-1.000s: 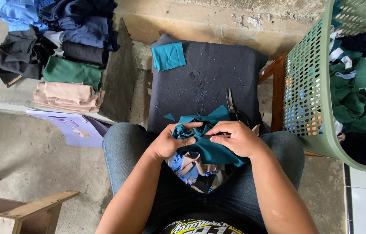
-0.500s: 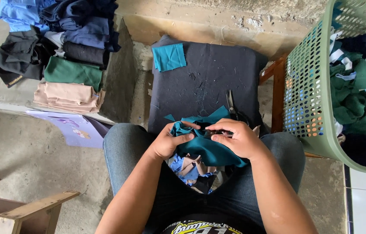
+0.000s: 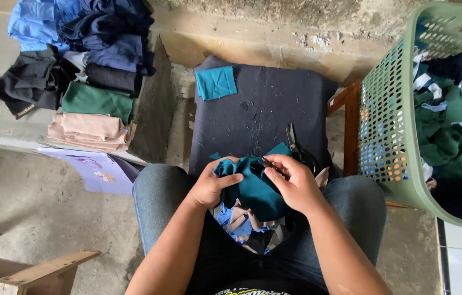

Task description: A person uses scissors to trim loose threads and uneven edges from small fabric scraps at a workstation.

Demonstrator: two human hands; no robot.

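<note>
1. Left hand (image 3: pixel 211 184): closed on the teal cloth (image 3: pixel 253 186), held over the lap.
2. Right hand (image 3: pixel 295 183): fingers pinch the same cloth's upper edge.
3. Fabric scraps (image 3: pixel 239 221): heaped between the thighs, under the cloth.
4. Scissors (image 3: pixel 296 148): lying on the dark cushion (image 3: pixel 275 104), just beside the right hand.
5. Teal square (image 3: pixel 215 82): on the cushion's far corner.
6. Green basket (image 3: pixel 389 125): right, filled with clothes.
</note>
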